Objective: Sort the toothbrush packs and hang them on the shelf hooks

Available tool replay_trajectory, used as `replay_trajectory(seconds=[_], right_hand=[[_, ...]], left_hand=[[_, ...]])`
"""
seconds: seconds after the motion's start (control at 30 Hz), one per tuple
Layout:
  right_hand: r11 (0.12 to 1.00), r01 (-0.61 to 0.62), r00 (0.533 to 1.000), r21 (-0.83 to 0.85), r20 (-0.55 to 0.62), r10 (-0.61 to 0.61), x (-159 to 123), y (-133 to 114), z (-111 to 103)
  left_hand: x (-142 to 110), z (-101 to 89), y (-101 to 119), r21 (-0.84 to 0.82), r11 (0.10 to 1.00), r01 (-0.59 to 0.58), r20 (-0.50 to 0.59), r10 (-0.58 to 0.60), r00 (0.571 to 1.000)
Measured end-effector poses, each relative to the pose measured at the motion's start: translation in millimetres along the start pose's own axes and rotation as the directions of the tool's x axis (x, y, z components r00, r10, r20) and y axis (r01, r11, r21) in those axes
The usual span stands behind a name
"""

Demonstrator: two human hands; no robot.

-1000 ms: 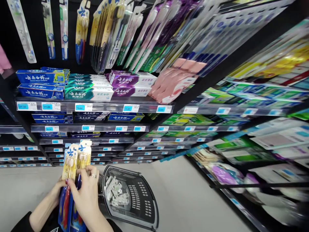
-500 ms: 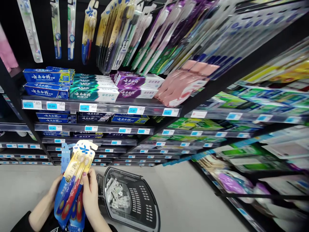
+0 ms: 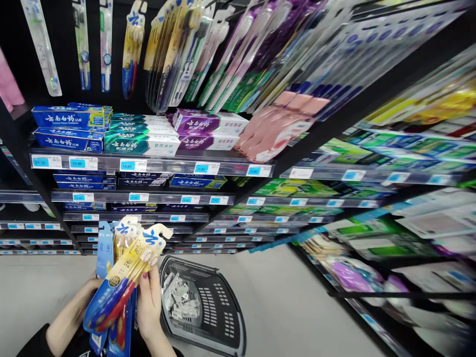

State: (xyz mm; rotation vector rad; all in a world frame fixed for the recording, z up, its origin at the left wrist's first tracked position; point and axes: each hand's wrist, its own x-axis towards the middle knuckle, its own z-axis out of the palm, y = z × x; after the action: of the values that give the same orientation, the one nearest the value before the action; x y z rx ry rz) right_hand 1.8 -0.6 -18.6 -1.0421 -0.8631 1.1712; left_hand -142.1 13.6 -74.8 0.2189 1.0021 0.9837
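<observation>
Several toothbrush packs are fanned out in my hands at the lower left. The front toothbrush pack (image 3: 124,277), yellow and blue with a blue and a red brush, tilts to the right. Behind it show another yellow-topped pack (image 3: 124,230) and a light blue card (image 3: 105,253). My left hand (image 3: 89,292) is closed around the packs from the left, its fingers mostly hidden behind them. On the right, my right hand (image 3: 149,300) grips the packs, thumb near the brush heads of the front one.
A black shopping basket (image 3: 238,317) holding several small white-and-grey pieces stands on the floor right of my hands. Ahead, a shelf (image 3: 167,157) carries toothpaste boxes (image 3: 69,118), with toothbrush packs (image 3: 134,49) hanging above. Another shelf unit (image 3: 372,297) runs along the right.
The front toothbrush pack has swung its top to the right, uncovering more of the pack behind. My right hand has shifted slightly right with it.
</observation>
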Motion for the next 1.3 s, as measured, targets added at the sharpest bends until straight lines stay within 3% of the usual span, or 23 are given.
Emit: replay_trajectory(seconds=[0.2,0.53,0.63,0.77,0.9,1.0,1.13,1.2,1.3], right_hand=[[0.982,-0.087,0.994,0.167,-0.057,0.098,10.1,-8.9,2.4],[0.922,-0.23,0.927,0.313,-0.217,0.305,23.3,-12.2,-2.6],[0.815,-0.32,0.912,0.483,-0.076,0.403,29.7,-13.6,-5.7],[0.716,-0.415,0.907,0.562,0.199,0.37,34.6,-16.8,-18.5],[0.683,-0.473,0.878,0.557,0.359,0.316,36.2,-14.6,-33.5],[0.703,-0.474,0.87,0.531,0.406,0.28,39.1,-12.1,-40.5],[0.758,-0.404,0.904,0.512,0.349,0.247,45.6,-14.6,-45.1],[0.837,-0.349,0.927,0.421,0.283,0.245,50.1,-17.1,-46.0],[0.982,-0.18,0.984,0.06,-0.006,0.18,57.4,-21.1,-47.1]], left_hand=[[-10.8,11.6,3.0,0.014,1.0,-0.025,-0.038,0.026,0.999],[-19.5,21.5,8.4,0.04,0.999,-0.002,0.058,0.0,0.998],[-18.1,21.0,6.8,0.02,1.0,0.004,0.065,-0.005,0.998],[-18.1,20.2,6.7,-0.002,1.0,0.01,0.062,-0.01,0.998],[-20.5,19.7,8.5,-0.026,0.999,0.025,0.05,-0.024,0.998],[-21.3,19.4,8.9,-0.026,0.999,0.03,0.052,-0.029,0.998],[-20.2,17.9,8.8,-0.038,0.999,0.028,0.051,-0.026,0.998],[-19.1,16.5,8.8,-0.031,0.999,0.04,0.053,-0.039,0.998],[-17.1,14.3,8.9,-0.021,0.998,0.052,0.071,-0.051,0.996]])
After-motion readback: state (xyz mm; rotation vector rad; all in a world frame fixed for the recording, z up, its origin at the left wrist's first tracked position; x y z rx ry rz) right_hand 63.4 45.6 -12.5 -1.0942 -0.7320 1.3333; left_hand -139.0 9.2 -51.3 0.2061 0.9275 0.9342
